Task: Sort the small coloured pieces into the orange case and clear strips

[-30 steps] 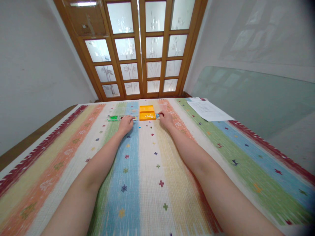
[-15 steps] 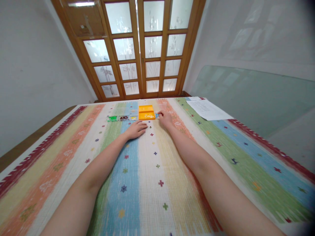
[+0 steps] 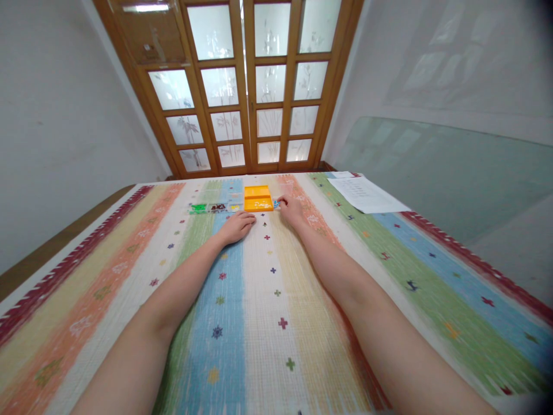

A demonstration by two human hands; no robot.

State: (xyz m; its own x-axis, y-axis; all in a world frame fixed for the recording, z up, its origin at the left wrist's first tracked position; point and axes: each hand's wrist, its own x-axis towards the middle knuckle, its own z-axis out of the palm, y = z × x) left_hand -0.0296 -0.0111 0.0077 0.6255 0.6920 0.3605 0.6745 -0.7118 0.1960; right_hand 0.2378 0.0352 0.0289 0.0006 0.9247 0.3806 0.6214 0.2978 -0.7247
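Note:
My right hand (image 3: 290, 208) is bent with its fingers pinched together over small blue pieces (image 3: 276, 204) at the right of an orange open case (image 3: 258, 209). What lies between the fingertips is too small to make out. White bits (image 3: 261, 204) are scattered in the near half of the case. My left hand (image 3: 238, 226) rests flat on the cloth, fingers stretched toward the case, with nothing in it. Left of the case sit clear boxes with green pieces (image 3: 199, 208), dark brown pieces (image 3: 218, 207) and yellow pieces (image 3: 235, 207).
A striped, patterned tablecloth (image 3: 263, 323) covers the table. Printed white paper sheets (image 3: 367, 195) lie at the far right. Beyond the table's far edge stands a wooden door with glass panes (image 3: 224, 86); a glass panel (image 3: 432, 167) leans along the right wall.
My left hand has drawn back very slightly to the left. The right hand stays pinched beside the case, and the view has shifted a little.

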